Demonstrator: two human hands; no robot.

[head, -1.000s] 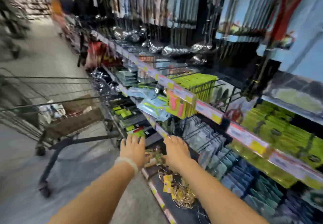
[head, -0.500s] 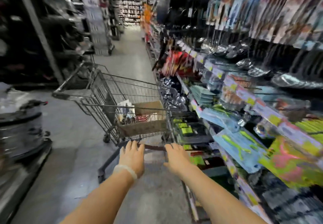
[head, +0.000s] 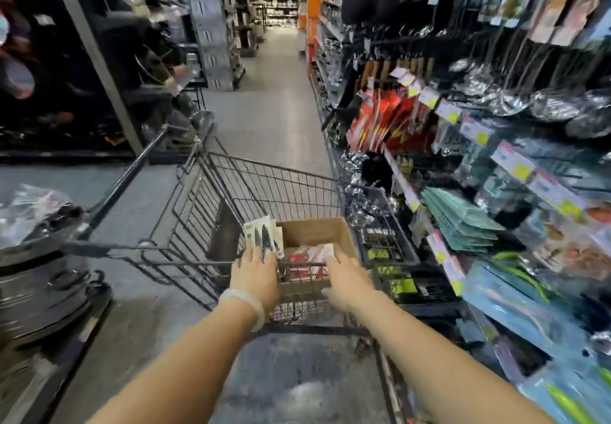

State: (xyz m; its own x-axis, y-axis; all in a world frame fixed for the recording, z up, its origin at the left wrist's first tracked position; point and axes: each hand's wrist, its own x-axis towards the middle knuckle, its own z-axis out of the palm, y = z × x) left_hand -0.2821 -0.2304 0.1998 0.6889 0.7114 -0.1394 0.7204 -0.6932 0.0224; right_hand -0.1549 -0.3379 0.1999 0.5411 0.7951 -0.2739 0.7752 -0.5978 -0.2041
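- Your left hand point(head: 254, 274) lies palm down across the near top rail point(head: 302, 263) of the wire shopping cart point(head: 264, 188). The fingers are together and fairly straight, pointing forward over the rail.
- A pale bracelet point(head: 246, 303) sits on that wrist.
- Your right hand point(head: 347, 281) is over the same rail, further right, with the thumb out toward the left. The fingers are motion-blurred, so you cannot tell whether they wrap the rail.
- The rail runs under both hands, with a bare stretch of it between them.
- A knife pack point(head: 264, 236) stands upright in the basket, just beyond your left fingertips.
- An open cardboard box point(head: 314, 230) sits beside the pack, in front of your right hand, with red packets point(head: 309, 255) lying at its near edge.
- The cart stands on a grey concrete floor point(head: 274, 116) in a store aisle that runs straight ahead.
- On the right, close to the cart, are shelves with price labels point(head: 514, 162), hanging red packs point(head: 380, 122), steel ladles point(head: 545, 102) and a stack of teal items point(head: 459, 222).
- On the left are stacked dark pans point(head: 43, 274) and more shelving.
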